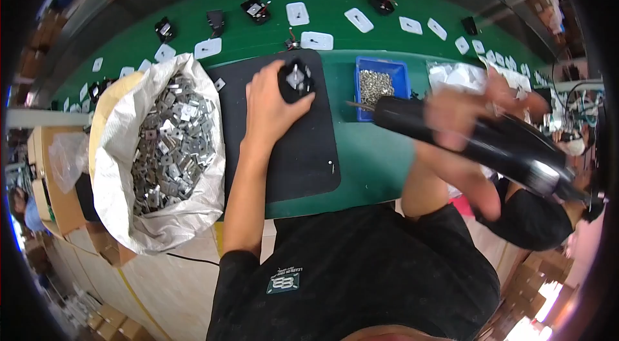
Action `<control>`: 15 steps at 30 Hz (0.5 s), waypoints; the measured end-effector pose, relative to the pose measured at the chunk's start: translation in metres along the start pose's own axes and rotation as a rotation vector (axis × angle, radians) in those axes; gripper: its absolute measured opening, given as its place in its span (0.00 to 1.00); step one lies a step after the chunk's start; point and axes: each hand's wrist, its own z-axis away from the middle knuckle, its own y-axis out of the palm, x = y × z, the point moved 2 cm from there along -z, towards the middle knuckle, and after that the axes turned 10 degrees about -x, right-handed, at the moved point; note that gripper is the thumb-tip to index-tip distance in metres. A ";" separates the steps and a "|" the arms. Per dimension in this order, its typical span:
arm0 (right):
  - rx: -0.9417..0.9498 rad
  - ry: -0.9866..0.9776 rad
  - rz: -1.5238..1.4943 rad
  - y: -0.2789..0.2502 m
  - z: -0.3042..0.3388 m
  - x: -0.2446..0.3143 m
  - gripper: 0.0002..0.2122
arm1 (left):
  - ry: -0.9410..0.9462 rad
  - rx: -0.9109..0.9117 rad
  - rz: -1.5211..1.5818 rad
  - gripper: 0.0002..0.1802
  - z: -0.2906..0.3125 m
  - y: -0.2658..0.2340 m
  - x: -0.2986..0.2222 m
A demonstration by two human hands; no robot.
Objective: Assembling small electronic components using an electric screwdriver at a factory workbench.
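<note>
My left hand (274, 96) is closed round a round black housing (298, 78) with a shiny metal piece in its middle, near the far edge of the black mat (303, 154). In my right hand (461, 118), blurred by motion, is a black electric screwdriver (412, 118). Its bit points left, in front of the blue tray (401, 83) of small metal screws (374, 86). Left of the mat stands a white sack (122, 180) full of flat metal plates (171, 141). One loose plate (220, 84) lies on the mat's left edge.
Along the far green conveyor belt (258, 38) lie several white trays (317, 40) and black housings (255, 9). Clear plastic bags (454, 75) lie right of the screw tray. A single screw (331, 163) lies on the mat. Cardboard boxes (58, 173) stand at the left.
</note>
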 end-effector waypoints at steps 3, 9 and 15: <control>-0.050 -0.062 0.114 -0.005 0.024 0.040 0.39 | 0.217 -0.090 -0.080 0.40 -0.064 0.017 -0.018; -0.418 -0.046 0.464 -0.029 0.103 0.054 0.31 | 0.307 0.067 -0.242 0.43 -0.151 0.086 0.011; -0.647 0.088 0.595 -0.043 0.127 0.052 0.31 | 0.307 -0.043 -0.425 0.43 -0.136 0.058 0.013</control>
